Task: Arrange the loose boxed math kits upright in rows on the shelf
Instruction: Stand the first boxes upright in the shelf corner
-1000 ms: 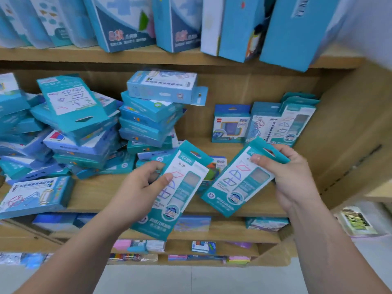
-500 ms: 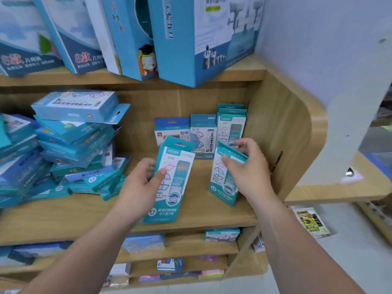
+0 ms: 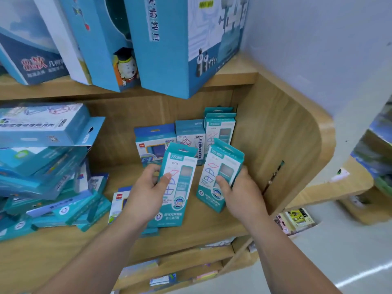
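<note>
The right kit [image 3: 222,166] has swung face-out and upright, right grip [image 3: 241,194] wrapped round it, just before the back row [image 3: 191,134] on the shelf [image 3: 212,223]. Left grip [image 3: 146,194] clasps the left kit [image 3: 180,166] alongside — both look ready to set down.

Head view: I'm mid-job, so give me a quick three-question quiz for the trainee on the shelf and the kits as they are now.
1. True or false: the left hand and the right hand each hold one teal kit.
2. Where do the upright kits stand? A: at the back of the shelf, near its right wall; B: on top of the heap; C: on the floor.
3. Fill in: the loose pile lies on the shelf's ___ side.
Key: 1 true; 2 A; 3 left.
</note>
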The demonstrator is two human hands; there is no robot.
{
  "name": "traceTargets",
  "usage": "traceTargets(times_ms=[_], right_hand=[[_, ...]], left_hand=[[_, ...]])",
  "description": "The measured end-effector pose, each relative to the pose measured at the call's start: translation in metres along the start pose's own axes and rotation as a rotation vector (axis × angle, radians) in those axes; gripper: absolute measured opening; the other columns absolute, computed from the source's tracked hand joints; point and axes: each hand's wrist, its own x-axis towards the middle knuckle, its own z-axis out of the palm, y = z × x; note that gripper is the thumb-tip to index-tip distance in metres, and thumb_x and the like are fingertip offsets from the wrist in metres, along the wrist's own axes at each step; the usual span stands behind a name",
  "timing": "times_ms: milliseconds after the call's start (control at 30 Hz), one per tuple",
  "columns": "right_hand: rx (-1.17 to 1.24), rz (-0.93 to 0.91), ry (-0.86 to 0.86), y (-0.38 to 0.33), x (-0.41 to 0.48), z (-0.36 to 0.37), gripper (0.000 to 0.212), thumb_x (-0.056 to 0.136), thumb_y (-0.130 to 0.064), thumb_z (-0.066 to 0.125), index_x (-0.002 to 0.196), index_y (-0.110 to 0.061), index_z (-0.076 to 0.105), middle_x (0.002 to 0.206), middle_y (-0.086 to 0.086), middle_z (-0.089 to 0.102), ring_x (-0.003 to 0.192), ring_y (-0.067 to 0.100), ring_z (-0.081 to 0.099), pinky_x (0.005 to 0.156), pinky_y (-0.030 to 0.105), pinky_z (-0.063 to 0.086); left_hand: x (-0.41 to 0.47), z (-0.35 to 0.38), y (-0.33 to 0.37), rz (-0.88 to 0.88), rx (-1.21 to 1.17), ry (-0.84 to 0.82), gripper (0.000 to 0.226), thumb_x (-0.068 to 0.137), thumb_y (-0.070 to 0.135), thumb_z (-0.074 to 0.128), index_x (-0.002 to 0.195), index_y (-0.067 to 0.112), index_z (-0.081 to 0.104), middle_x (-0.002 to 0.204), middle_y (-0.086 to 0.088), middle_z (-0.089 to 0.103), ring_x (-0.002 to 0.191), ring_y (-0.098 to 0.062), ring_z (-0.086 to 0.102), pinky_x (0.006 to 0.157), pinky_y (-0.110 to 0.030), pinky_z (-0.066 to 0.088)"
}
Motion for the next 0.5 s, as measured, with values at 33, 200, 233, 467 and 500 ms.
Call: traceTargets(times_ms=[33, 200, 233, 467, 500], right_hand=[[0.013, 0.012, 0.010, -0.004, 0.003, 0.002, 0.036, 0.093, -0.047, 0.060, 0.114, -0.022, 0.043, 0.114, 0.004, 0.068, 0.100, 0.027, 0.067, 0.079, 0.043, 0.056], [-0.016, 0.035, 0.160, -0.022, 0.024, 0.009, 0.029, 0.094, -0.032, 0.064, 0.106, -0.022, 0.039, 0.113, 0.007, 0.069, 0.099, 0.030, 0.067, 0.070, 0.032, 0.050], [-0.029, 0.037, 0.182, -0.024, 0.028, 0.011, 0.030, 0.095, -0.029, 0.064, 0.112, -0.020, 0.040, 0.116, 0.007, 0.068, 0.101, 0.029, 0.066, 0.069, 0.029, 0.046], [0.111, -0.009, 0.294, -0.035, 0.030, 0.028, 0.083, 0.098, -0.023, 0.059, 0.158, -0.028, 0.002, 0.154, -0.002, 0.031, 0.110, 0.016, 0.062, 0.090, 0.035, 0.054], [0.150, -0.034, 0.289, -0.035, 0.027, 0.031, 0.086, 0.097, -0.022, 0.060, 0.157, -0.031, 0.000, 0.155, -0.006, 0.026, 0.108, 0.010, 0.060, 0.091, 0.032, 0.054]], left_hand=[[0.005, -0.001, 0.001, -0.002, -0.003, -0.014, 0.004, 0.100, 0.032, 0.056, 0.101, 0.030, 0.054, 0.085, 0.005, 0.077, 0.072, -0.018, 0.075, 0.071, -0.049, 0.061], [0.031, -0.006, 0.000, 0.011, -0.059, -0.073, 0.004, 0.100, 0.028, 0.056, 0.099, 0.031, 0.053, 0.092, 0.005, 0.077, 0.074, -0.013, 0.075, 0.065, -0.037, 0.060], [0.035, -0.007, -0.001, 0.022, -0.054, -0.089, 0.004, 0.100, 0.028, 0.056, 0.100, 0.029, 0.053, 0.091, 0.005, 0.077, 0.074, -0.014, 0.076, 0.065, -0.038, 0.060], [0.052, -0.012, -0.004, 0.047, -0.075, -0.133, 0.005, 0.099, 0.024, 0.057, 0.101, 0.021, 0.054, 0.084, 0.001, 0.077, 0.070, -0.016, 0.075, 0.052, -0.027, 0.054], [0.053, -0.013, -0.004, 0.041, -0.072, -0.140, 0.005, 0.099, 0.025, 0.057, 0.101, 0.022, 0.054, 0.084, 0.001, 0.077, 0.071, -0.016, 0.075, 0.052, -0.027, 0.054]])
